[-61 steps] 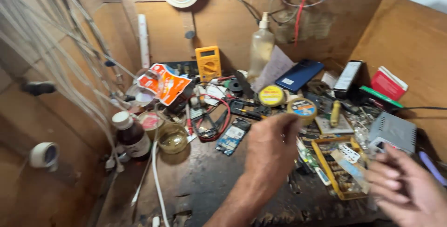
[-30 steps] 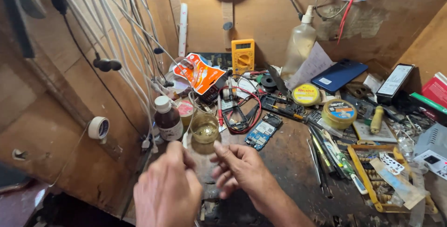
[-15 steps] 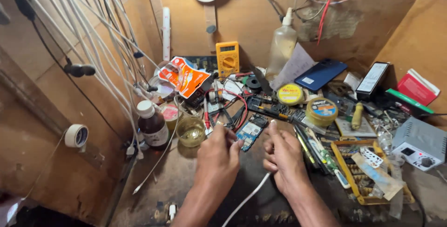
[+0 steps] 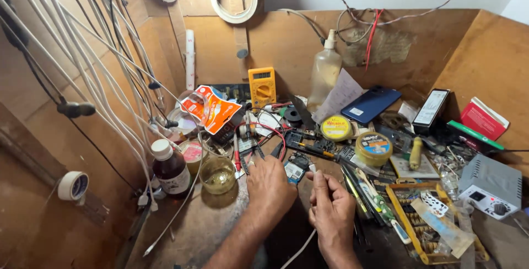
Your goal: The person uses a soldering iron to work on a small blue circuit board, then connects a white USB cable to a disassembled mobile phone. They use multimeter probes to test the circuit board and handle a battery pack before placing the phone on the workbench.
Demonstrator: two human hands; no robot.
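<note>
My right hand [image 4: 330,214] pinches the white cable's plug [image 4: 312,168]; my left hand [image 4: 270,183], curled, could nudge the near glass jar [image 4: 218,175] over.

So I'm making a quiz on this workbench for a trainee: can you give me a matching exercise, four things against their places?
Things:
1. yellow multimeter
2. dark bottle with white cap
3. white cable
4. grey box with a knob

Places:
A. far right of the bench
B. against the back wall
C. pinched in the right hand
D. left of the small glass jar

Pairs: 1-B, 2-D, 3-C, 4-A
</note>
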